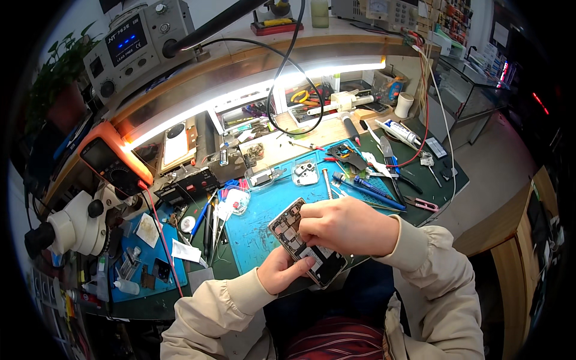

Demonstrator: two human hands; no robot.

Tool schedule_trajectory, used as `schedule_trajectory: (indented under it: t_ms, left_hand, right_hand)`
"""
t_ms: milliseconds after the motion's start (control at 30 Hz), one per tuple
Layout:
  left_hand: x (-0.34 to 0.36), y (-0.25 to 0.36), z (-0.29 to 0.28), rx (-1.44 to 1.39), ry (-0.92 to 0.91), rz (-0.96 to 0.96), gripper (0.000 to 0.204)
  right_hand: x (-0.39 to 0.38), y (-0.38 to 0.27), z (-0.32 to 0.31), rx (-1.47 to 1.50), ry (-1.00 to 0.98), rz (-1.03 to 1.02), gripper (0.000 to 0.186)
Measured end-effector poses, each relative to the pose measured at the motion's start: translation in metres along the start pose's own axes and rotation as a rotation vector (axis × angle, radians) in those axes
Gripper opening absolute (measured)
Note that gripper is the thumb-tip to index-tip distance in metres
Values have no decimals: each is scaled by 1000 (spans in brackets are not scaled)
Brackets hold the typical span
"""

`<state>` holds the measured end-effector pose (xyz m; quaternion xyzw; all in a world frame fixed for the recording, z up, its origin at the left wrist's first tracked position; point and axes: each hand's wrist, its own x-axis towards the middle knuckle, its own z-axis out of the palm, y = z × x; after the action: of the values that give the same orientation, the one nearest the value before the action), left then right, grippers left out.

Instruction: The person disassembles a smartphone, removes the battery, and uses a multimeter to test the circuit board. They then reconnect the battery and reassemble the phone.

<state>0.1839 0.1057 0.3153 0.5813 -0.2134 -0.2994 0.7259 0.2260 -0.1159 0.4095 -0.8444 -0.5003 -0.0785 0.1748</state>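
An opened smartphone [289, 233] with bare circuit boards and a dark battery area is held tilted above the front edge of the blue work mat [255, 225]. My left hand [279, 271] grips its lower left side, thumb lying over the inside. Over the phone's upper right part, my right hand [348, 225] is closed in a pinch, its fingertips down at the boards. Whatever those fingertips hold, if anything, is hidden behind the hand. Beyond the phone, a clear case with small parts [305, 173] and a screwdriver [327, 183] lie on the mat.
An orange multimeter [114, 162] leans at the left, above a white microscope [75, 225]. Tweezers and pens [207, 231] lie left of the mat. Blue screwdrivers [375, 191], pliers and a white tube [399, 133] crowd the right side. A black cable [294, 60] hangs overhead.
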Motion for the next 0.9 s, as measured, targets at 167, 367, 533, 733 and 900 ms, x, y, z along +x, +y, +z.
schedule_trajectory:
  t_ms: [167, 367, 533, 733, 900]
  left_hand:
    - [0, -2, 0, -63, 22, -33, 44]
    - [1, -3, 0, -79, -1, -28, 45]
    - [1, -3, -2, -38, 8, -58, 49]
    - [2, -3, -2, -37, 5, -74, 52]
    - [5, 3, -5, -89, -8, -120, 55]
  right_hand:
    - [-8, 2, 5, 165, 226, 151, 16]
    - [-5, 8, 8, 31, 193, 73, 17]
    - [1, 9, 1, -3, 93, 76, 18]
    - [0, 11, -3, -60, 185, 5, 19]
    - [-12, 8, 4, -163, 209, 10, 15]
